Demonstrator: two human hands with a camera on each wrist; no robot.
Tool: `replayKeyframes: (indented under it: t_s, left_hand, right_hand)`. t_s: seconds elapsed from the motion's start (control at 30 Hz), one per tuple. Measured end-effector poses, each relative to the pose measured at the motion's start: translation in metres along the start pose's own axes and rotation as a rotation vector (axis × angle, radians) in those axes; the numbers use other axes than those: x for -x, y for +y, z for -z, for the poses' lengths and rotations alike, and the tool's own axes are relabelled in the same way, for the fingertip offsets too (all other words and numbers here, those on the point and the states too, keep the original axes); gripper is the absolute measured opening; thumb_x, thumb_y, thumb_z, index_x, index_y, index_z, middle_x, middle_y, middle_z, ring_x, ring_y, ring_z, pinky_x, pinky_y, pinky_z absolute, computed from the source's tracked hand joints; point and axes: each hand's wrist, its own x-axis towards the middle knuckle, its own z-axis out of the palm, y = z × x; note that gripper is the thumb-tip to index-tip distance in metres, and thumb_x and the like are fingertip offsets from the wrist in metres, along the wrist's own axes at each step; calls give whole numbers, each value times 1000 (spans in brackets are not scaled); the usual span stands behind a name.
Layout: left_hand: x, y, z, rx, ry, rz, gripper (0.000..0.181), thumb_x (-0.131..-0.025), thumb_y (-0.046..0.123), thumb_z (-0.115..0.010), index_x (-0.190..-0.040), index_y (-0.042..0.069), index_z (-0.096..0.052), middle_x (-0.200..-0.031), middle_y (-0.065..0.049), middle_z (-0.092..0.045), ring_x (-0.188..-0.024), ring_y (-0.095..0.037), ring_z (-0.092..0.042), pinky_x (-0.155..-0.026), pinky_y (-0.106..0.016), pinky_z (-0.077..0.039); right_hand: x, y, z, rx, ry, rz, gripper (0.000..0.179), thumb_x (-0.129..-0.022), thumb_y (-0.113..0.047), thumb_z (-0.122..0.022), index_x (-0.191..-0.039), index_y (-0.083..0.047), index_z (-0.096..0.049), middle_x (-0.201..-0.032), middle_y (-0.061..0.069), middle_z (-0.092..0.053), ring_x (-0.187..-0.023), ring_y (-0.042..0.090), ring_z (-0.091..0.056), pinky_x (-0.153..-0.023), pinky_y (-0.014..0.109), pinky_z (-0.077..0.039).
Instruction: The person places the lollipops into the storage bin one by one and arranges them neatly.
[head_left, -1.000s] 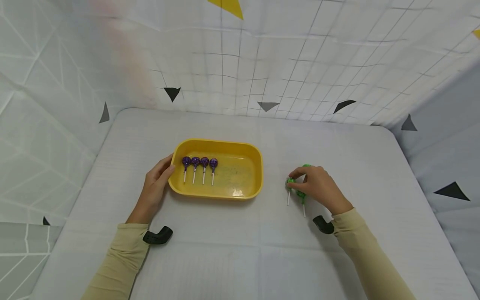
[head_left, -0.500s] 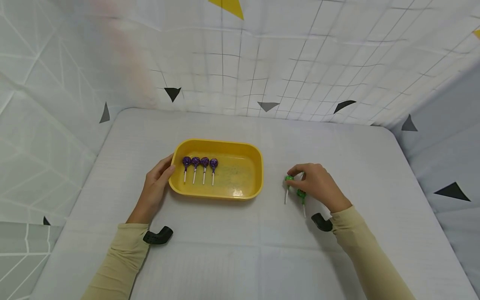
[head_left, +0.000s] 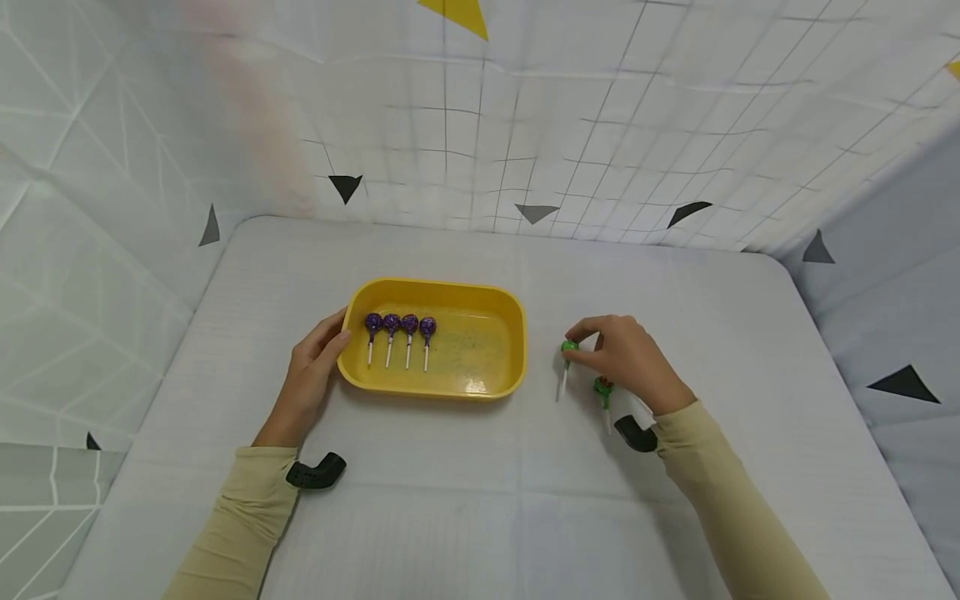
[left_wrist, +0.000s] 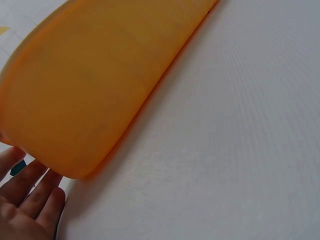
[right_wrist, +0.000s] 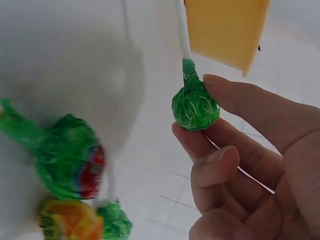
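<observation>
Yellow tray: a glossy, rounded-rectangular yellow tray point(head_left: 483, 346) sits left of centre on the white surface point(head_left: 450, 525) before you.
Purple row: four round lollipops in shiny purple wrappers point(head_left: 392, 322) line the tray's left half, white sticks pointing near.
Left hand: your left hand point(head_left: 309, 367) rests against the tray's left end, its relaxed fingers touching the outer wall.
Right hand: your right hand point(head_left: 624, 357) pinches a round lollipop in a green wrapper point(right_wrist: 196, 111), fingers and thumb clamped on its head.
Held lollipop: right of the tray and outside it, white stick pointing near.
Under the hand: a second green-wrapped lollipop with a red patch point(head_left: 603, 388) lies near and right.
Wrists: tan sleeves point(head_left: 243, 512) and black curved devices point(head_left: 317, 472).
</observation>
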Motion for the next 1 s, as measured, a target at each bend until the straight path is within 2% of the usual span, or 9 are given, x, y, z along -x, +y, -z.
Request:
replayKeyframes:
  t_s: [0.13, 0.27, 0.43, 1.0]
  left_hand:
    - [0, 0, 0, -6, 2, 6, 55, -109, 41, -49, -159, 17, -42, -165, -5, -41, -155, -24, -35, -112, -3, -35]
    - [0, 0, 0, -12, 3, 6, 56, -109, 41, -49, -159, 17, -42, -165, -5, -41, -155, -24, -35, -112, -3, -35]
    - [0, -1, 0, -1, -5, -10, 56, -110, 40, -49, -159, 16, -41, -165, -6, -40, -155, -25, -35, -112, -3, -35]
    - [0, 0, 1, -18, -7, -12, 57, -110, 41, -49, -160, 15, -40, -165, -6, -40, -155, -25, -35, -112, -2, -35]
  right_hand:
    - [-2, -6, 5, 29, 19, 21, 25, -91, -28, -80, -111, -14, -78, -109, 7, -79, -52, 20, -60, -53, 30, -52]
    - [-4, -12, 11, 58, 42, 48, 24, -91, -28, -81, -110, -14, -79, -108, 7, -79, -64, 18, -59, -58, 29, -50]
    - [-8, -20, 18, 74, 57, 59, 23, -90, -28, -81, -109, -15, -80, -107, 6, -80, -77, 21, -61, -65, 30, -51]
    - [-17, -40, 30, 86, 56, 98, 23, -91, -33, -80, -108, -16, -80, -105, 3, -80, -78, 22, -62, -66, 31, -52]
